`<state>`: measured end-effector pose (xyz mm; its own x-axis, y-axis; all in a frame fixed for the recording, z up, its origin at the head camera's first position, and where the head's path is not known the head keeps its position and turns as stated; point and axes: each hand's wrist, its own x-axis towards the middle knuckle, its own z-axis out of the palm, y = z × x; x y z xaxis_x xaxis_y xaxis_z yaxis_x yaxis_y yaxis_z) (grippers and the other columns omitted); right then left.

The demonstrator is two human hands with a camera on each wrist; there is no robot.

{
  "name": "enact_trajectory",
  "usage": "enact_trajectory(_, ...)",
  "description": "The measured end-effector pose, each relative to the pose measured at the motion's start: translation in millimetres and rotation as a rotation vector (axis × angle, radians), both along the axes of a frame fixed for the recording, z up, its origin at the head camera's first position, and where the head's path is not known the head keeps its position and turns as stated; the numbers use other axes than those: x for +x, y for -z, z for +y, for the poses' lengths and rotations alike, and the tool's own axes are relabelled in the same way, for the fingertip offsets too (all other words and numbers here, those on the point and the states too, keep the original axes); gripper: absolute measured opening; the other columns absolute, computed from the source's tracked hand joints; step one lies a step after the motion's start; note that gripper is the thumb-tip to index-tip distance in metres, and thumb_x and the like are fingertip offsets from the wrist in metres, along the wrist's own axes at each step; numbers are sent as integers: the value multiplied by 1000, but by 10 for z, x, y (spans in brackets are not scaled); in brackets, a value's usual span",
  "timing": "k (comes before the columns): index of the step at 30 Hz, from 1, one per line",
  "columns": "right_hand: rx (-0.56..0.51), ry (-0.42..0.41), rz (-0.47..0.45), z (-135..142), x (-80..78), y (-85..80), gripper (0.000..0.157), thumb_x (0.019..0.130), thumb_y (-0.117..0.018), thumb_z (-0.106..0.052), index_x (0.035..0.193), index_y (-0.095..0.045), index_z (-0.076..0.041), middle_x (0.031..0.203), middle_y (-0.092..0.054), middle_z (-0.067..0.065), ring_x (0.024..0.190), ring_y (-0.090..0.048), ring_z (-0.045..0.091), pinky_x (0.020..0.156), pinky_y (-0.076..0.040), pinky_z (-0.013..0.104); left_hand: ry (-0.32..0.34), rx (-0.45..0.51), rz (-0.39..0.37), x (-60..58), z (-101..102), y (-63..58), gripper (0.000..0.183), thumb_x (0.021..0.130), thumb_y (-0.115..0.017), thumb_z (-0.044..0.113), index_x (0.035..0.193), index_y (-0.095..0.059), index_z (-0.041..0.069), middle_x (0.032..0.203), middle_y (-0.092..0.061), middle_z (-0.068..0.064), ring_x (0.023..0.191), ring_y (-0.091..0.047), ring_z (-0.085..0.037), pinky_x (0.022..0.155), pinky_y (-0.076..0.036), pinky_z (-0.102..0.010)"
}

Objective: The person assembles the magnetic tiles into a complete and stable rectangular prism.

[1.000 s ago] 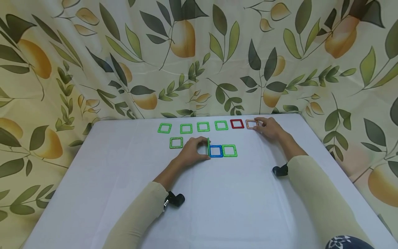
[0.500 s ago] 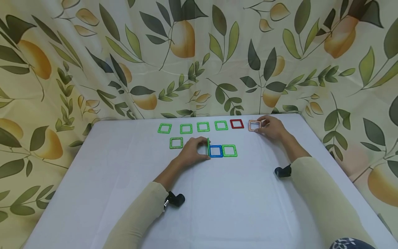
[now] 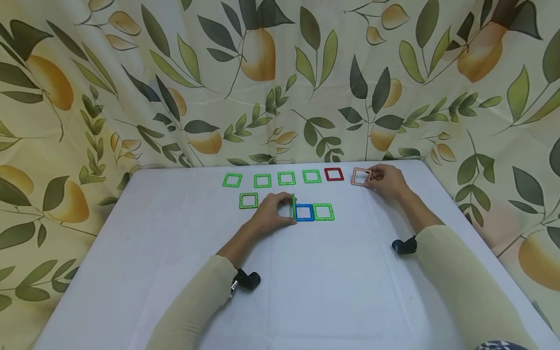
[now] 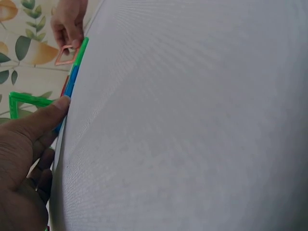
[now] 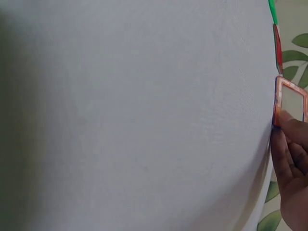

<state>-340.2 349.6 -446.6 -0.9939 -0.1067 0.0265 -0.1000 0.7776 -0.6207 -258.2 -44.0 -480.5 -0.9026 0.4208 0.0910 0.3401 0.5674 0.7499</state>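
Between thumb and fingers, my left hand [image 3: 270, 214] pinches a green square magnetic tile [image 3: 293, 206] standing on edge. That upright tile meets the left side of a flat blue tile [image 3: 305, 219], and a flat green tile [image 3: 323, 219] adjoins the blue one on its right. At the back right, my right hand [image 3: 387, 180] pinches an orange square tile [image 3: 360, 183] by its right side. In the right wrist view the orange tile [image 5: 278, 96] is tilted up off the white surface, thumb on its near corner.
Along the table's back edge lie a red tile [image 3: 334, 179] and several green tiles [image 3: 286, 183]. One more green tile [image 3: 248, 207] lies left of my left hand. A patterned curtain [image 3: 280, 116] hangs behind the white table [image 3: 323, 282].
My right hand has drawn the orange tile a little to the right, away from the red tile, and tilted it up. The left hand and its green tile have stayed still.
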Motion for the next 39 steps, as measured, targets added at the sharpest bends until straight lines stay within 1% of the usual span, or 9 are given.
enact_trajectory(3,-6,-13,19,16,32,-2,41,95,-78,-6,128,-62,13,107,-70,24,96,-65,32,74,-47,23,-5,-8,1,4,-2,0,64,81,-94,20,138,-66,11,129,-68,-1,121,-55,-19,108,-43,-36)
enact_trajectory(6,-6,-28,52,27,53,4,38,95,-78,-7,125,-65,13,106,-72,25,95,-66,31,71,-45,18,-9,-9,-1,7,0,-4,64,81,-94,20,138,-65,11,130,-67,-1,121,-55,-19,108,-43,-36)
enact_trajectory(9,-9,-36,62,40,59,11,36,96,-78,-9,122,-66,12,105,-72,24,94,-65,30,70,-44,19,-9,-11,-1,3,1,-4,65,82,-94,20,139,-65,11,130,-67,-1,121,-55,-19,108,-44,-35)
enact_trajectory(13,-22,-47,55,52,73,11,31,98,-76,-10,120,-67,10,105,-71,23,93,-63,28,67,-46,20,-6,-15,2,-9,2,-17,65,82,-94,21,139,-65,10,130,-68,-1,122,-55,-19,109,-42,-35)
enact_trajectory(18,-35,-53,50,26,145,-12,24,99,-75,-10,114,-69,7,104,-72,22,91,-63,26,66,-48,21,-9,-14,-4,-3,4,-27,65,82,-94,21,139,-65,10,131,-68,-1,123,-54,-19,110,-42,-36)
enact_trajectory(21,-40,-51,50,-2,201,-12,24,99,-75,-11,114,-70,7,104,-72,22,91,-63,26,67,-47,21,-10,-15,-5,6,6,-22,65,82,-93,20,139,-66,10,132,-68,-1,124,-54,-19,110,-42,-36)
enact_trajectory(30,-71,-62,102,-85,331,19,19,98,-76,-6,111,-72,7,101,-73,20,87,-63,23,66,-46,19,-18,-9,-10,23,4,-11,65,82,-94,21,139,-66,10,132,-68,-1,124,-54,-20,110,-41,-37)
enact_trajectory(35,-82,-63,102,-132,377,24,21,98,-76,-8,113,-72,6,102,-73,20,88,-64,26,66,-47,18,-20,-3,-2,19,4,2,64,81,-94,21,138,-66,10,131,-68,-1,121,-54,-20,108,-43,-37)
enact_trajectory(39,-93,-66,100,-182,420,26,22,98,-76,-9,114,-72,6,104,-74,21,91,-66,29,68,-48,18,-17,0,3,15,-3,15,65,82,-94,22,139,-66,10,132,-68,-1,123,-54,-20,109,-42,-38)
